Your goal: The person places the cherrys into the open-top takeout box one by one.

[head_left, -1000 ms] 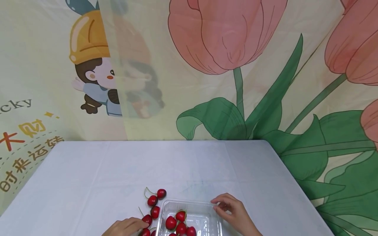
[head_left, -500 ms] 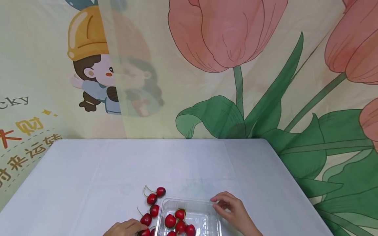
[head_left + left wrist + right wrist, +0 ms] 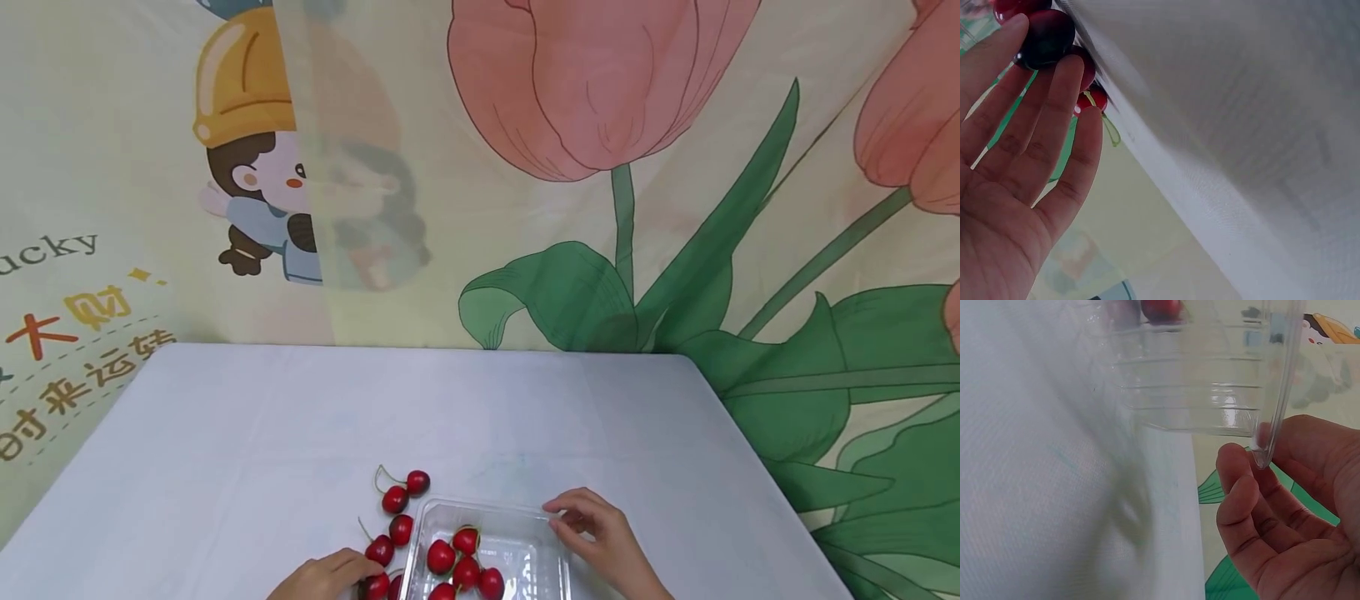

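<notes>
My left hand (image 3: pixel 324 575) is at the near end of a row of dark red cherries on the white table. In the left wrist view its thumb and fingertips pinch a dark cherry (image 3: pixel 1049 39), with other cherries close behind. A clear plastic container (image 3: pixel 491 505) stands just right of the row, holding several red cherries (image 3: pixel 466 573) with green stems. At the container's far right corner is my right hand (image 3: pixel 603 535). The right wrist view has its thumb and fingers pinching the container's corner rim (image 3: pixel 1264 456).
Beyond the row lies a pair of cherries (image 3: pixel 395 499) joined by a stem. A white cloth covers the table (image 3: pixel 420 408). Its far edge meets a printed curtain (image 3: pixel 390 317) with tulips and a cartoon figure.
My left fingertips have shifted slightly nearer me along the row, from one cherry to the one before it. The right hand stays at the container's corner. The head view has shifted a little.
</notes>
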